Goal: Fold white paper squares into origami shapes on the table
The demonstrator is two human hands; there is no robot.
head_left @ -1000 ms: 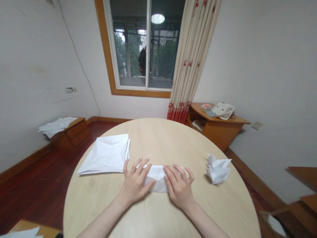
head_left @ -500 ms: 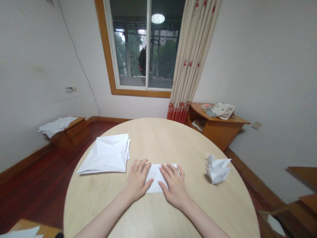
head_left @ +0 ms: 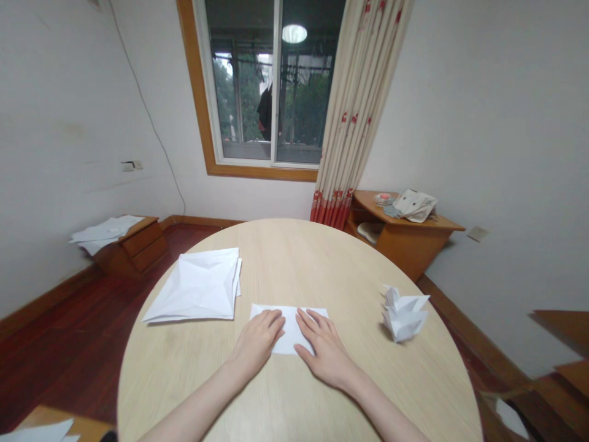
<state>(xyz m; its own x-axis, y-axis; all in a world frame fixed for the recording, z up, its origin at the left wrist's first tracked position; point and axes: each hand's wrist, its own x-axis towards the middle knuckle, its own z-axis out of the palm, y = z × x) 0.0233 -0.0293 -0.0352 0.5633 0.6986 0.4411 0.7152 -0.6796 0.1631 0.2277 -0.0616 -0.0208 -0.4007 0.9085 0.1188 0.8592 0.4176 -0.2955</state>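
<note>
A folded sheet of white paper [head_left: 291, 337] lies flat near the middle of the round table, under both hands. My left hand [head_left: 260, 334] rests on its left part, palm down, fingers close together and pointing right. Opposite it, my right hand [head_left: 326, 350] lies on the right part with fingers spread and thumb apart. Only the strip between the hands and the far edge of the sheet show; the rest is covered. To the left sits a stack of folded white paper [head_left: 197, 285]. On the right stands a pointed folded paper piece [head_left: 405, 316].
The round wooden table [head_left: 294, 245] has a curved edge. Behind it are a window [head_left: 273, 86], a curtain [head_left: 354, 116] and a corner cabinet [head_left: 409, 239] with a cloth bag on top. A low drawer unit [head_left: 142, 245] bearing papers stands at the left wall.
My left hand has drawn its spread fingers together and turned them rightward, baring the sheet's far left corner. The sheet appears shifted slightly left. My right hand stays nearly in place.
</note>
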